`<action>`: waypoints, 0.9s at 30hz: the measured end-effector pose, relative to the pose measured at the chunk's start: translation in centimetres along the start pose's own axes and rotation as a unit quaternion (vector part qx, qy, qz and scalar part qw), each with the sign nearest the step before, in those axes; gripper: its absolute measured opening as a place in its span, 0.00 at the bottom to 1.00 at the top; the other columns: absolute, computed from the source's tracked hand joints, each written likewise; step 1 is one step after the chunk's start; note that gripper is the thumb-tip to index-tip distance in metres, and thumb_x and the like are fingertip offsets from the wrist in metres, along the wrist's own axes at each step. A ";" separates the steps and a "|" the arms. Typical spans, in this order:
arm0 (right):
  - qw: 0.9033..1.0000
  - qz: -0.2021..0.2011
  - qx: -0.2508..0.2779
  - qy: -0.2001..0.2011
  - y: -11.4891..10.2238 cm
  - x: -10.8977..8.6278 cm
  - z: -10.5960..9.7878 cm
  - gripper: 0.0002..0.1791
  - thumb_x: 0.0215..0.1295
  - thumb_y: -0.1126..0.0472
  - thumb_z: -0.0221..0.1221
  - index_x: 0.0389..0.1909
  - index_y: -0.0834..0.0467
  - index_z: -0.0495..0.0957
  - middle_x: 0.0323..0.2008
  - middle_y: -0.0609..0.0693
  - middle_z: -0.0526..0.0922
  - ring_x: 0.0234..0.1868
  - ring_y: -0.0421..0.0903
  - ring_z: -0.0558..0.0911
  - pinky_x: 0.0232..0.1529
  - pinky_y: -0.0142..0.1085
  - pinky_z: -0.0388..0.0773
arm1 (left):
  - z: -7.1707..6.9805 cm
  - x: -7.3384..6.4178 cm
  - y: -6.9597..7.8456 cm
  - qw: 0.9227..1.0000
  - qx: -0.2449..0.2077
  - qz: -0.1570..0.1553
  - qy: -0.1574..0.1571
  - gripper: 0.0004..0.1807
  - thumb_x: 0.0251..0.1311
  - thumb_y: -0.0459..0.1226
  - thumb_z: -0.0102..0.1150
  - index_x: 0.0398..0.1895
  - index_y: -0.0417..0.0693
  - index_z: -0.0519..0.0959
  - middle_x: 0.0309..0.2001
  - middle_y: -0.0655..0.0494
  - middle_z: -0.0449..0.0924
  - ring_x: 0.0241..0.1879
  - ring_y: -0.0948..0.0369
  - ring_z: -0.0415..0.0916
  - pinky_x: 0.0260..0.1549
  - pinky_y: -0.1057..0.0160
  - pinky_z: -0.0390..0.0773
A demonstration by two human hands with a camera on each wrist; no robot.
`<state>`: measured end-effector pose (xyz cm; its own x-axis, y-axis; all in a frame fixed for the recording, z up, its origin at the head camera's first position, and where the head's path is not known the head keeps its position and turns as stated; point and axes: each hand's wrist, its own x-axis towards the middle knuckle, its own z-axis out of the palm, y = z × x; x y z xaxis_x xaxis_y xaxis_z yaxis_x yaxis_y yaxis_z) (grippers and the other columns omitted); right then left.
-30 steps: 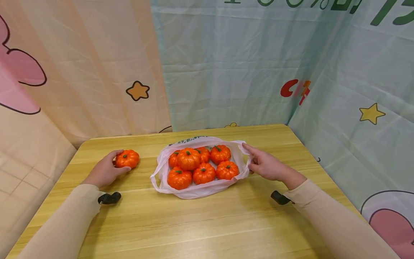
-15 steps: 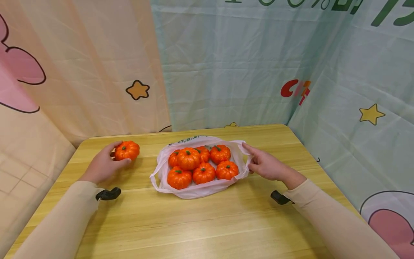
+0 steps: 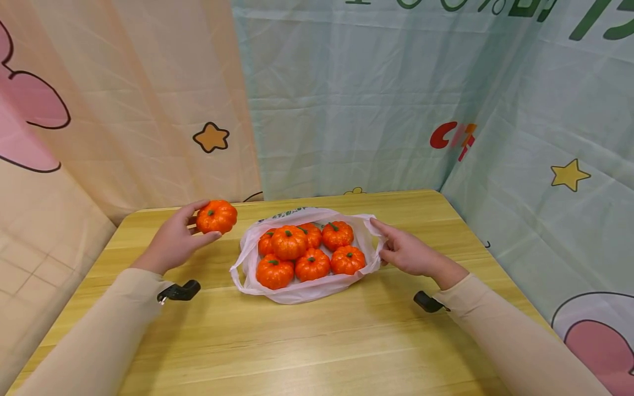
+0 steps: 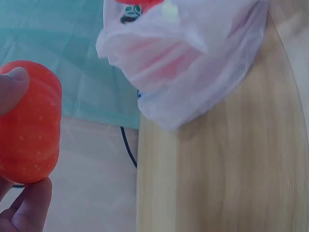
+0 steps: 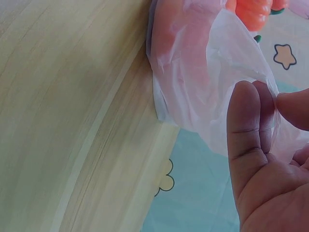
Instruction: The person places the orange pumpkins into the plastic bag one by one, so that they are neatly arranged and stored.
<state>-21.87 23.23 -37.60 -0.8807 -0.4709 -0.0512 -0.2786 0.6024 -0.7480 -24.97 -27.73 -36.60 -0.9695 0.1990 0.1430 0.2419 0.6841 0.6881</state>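
Observation:
My left hand (image 3: 172, 241) holds a small orange pumpkin (image 3: 217, 216) above the table, left of the bag. In the left wrist view the thumb lies on one side of this pumpkin (image 4: 35, 125) and fingertips on the other. A thin white plastic bag (image 3: 302, 296) stands with its mouth spread wide. Several more small pumpkins (image 3: 312, 266) with green stems fill it. At the bag's right side, my right hand (image 3: 410, 252) pinches the handle. The right wrist view has thumb and fingers on the thin plastic (image 5: 236, 53).
The wooden table (image 3: 317, 346) has rounded back corners and meets printed fabric hangings (image 3: 346, 110) at the back and sides. A black strap piece (image 3: 179, 291) sticks out at the left wrist, and a similar black piece (image 3: 428, 302) at the right.
The left hand has lifted the pumpkin off the table and moved it up and to the right, closer to the bag. The right hand and the bag stay in place.

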 end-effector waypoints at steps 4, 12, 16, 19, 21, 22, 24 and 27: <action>1.000 0.000 0.000 0.000 0.1 0.0 0.0 0.44 0.74 0.71 0.56 0.85 0.61 0.45 0.32 0.61 0.79 0.25 0.46 0.70 0.28 0.31 0.76 | 0.6 0.3 1.9 1.000 -0.014 0.023 -0.005 0.48 0.66 0.46 0.72 0.83 0.45 0.58 0.77 0.37 0.63 0.66 0.37 0.72 0.63 0.36 0.78; 1.000 0.005 -0.009 0.001 0.3 0.1 0.0 0.44 0.75 0.71 0.55 0.85 0.60 0.45 0.32 0.60 0.79 0.25 0.45 0.70 0.27 0.32 0.76 | 2.4 1.1 4.9 0.997 -0.028 0.063 -0.026 0.45 0.65 0.40 0.73 0.82 0.45 0.61 0.76 0.41 0.65 0.67 0.41 0.74 0.63 0.40 0.80; 1.000 0.003 -0.006 0.001 0.3 0.1 0.0 0.44 0.75 0.71 0.55 0.85 0.60 0.45 0.31 0.58 0.78 0.25 0.46 0.70 0.27 0.32 0.76 | 3.6 1.7 6.2 0.995 -0.033 0.084 -0.041 0.45 0.64 0.39 0.74 0.81 0.46 0.62 0.76 0.44 0.66 0.67 0.43 0.75 0.64 0.41 0.80; 1.000 0.005 -0.004 0.002 0.3 0.2 0.1 0.44 0.75 0.71 0.56 0.85 0.60 0.45 0.30 0.57 0.78 0.25 0.45 0.70 0.27 0.32 0.76 | 4.4 2.0 7.1 0.993 -0.037 0.098 -0.051 0.44 0.64 0.39 0.74 0.80 0.47 0.63 0.76 0.45 0.67 0.67 0.45 0.75 0.65 0.42 0.80; 1.000 0.005 -0.003 0.003 0.3 0.2 0.1 0.44 0.74 0.71 0.56 0.85 0.60 0.46 0.30 0.56 0.78 0.25 0.45 0.70 0.27 0.31 0.76 | 5.0 2.2 7.7 0.992 -0.041 0.103 -0.057 0.43 0.64 0.39 0.74 0.80 0.47 0.64 0.75 0.47 0.68 0.66 0.46 0.75 0.65 0.43 0.80; 1.000 0.004 -0.003 0.002 0.3 0.2 0.1 0.44 0.74 0.71 0.56 0.85 0.60 0.45 0.30 0.56 0.78 0.25 0.45 0.70 0.27 0.31 0.76 | 5.2 2.3 8.0 0.992 -0.045 0.106 -0.060 0.42 0.64 0.39 0.74 0.79 0.48 0.65 0.75 0.47 0.68 0.66 0.46 0.75 0.65 0.43 0.80; 1.000 0.003 -0.002 0.003 0.3 0.2 0.1 0.44 0.74 0.71 0.56 0.85 0.60 0.45 0.30 0.56 0.78 0.25 0.45 0.70 0.27 0.31 0.76 | 5.7 2.5 8.5 0.990 -0.053 0.112 -0.066 0.41 0.63 0.38 0.74 0.78 0.47 0.66 0.74 0.48 0.69 0.65 0.46 0.76 0.64 0.43 0.81; 1.000 0.004 -0.001 0.002 0.1 0.1 0.0 0.45 0.74 0.71 0.56 0.85 0.60 0.45 0.30 0.56 0.78 0.25 0.46 0.70 0.27 0.31 0.75 | 6.5 2.8 9.4 0.988 -0.070 0.116 -0.079 0.41 0.63 0.37 0.74 0.78 0.47 0.66 0.73 0.49 0.69 0.65 0.46 0.77 0.62 0.44 0.82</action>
<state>-21.99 23.25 -37.70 -0.8843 -0.4635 -0.0556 -0.2718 0.6080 -0.7460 -25.19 -16.20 -34.31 -0.8680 0.4528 0.2036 0.4382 0.5061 0.7429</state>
